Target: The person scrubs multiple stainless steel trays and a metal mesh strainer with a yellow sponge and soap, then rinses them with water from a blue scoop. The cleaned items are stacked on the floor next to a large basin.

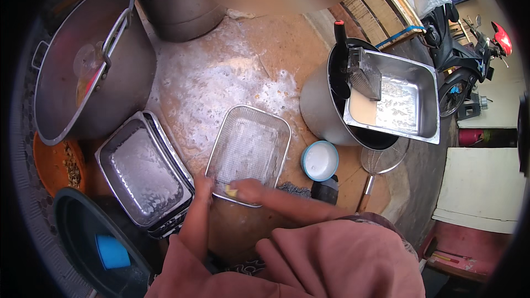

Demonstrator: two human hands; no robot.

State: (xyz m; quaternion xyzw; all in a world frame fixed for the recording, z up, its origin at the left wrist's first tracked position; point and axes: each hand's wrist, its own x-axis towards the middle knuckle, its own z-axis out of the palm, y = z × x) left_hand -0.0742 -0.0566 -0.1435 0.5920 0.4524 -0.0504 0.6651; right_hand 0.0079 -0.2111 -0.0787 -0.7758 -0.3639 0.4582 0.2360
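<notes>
A rectangular wire-mesh basket [248, 145] rests tilted on the wet, soapy floor before me. My left hand [203, 187] grips its near left rim. Inside the basket's near end, my right hand [249, 191] presses a yellow sponge [231, 191] to the mesh; the hand is slightly blurred. Right of the basket stands a small blue-rimmed bowl [320, 160] holding whitish, foamy liquid. A grey scouring pad [295, 190] lies partly hidden beyond my right forearm. On the left, stacked metal pans [143, 169] have suds in the top one.
Large metal pots [140, 62] [186, 12] stand at left and back. A metal pan [426, 91] with a box grater [366, 74] sits across another pot [316, 103]. A wire skimmer [366, 192] lies right. Near left are a dark tub [83, 223] with a blue scoop [112, 252] and an orange basin [47, 165].
</notes>
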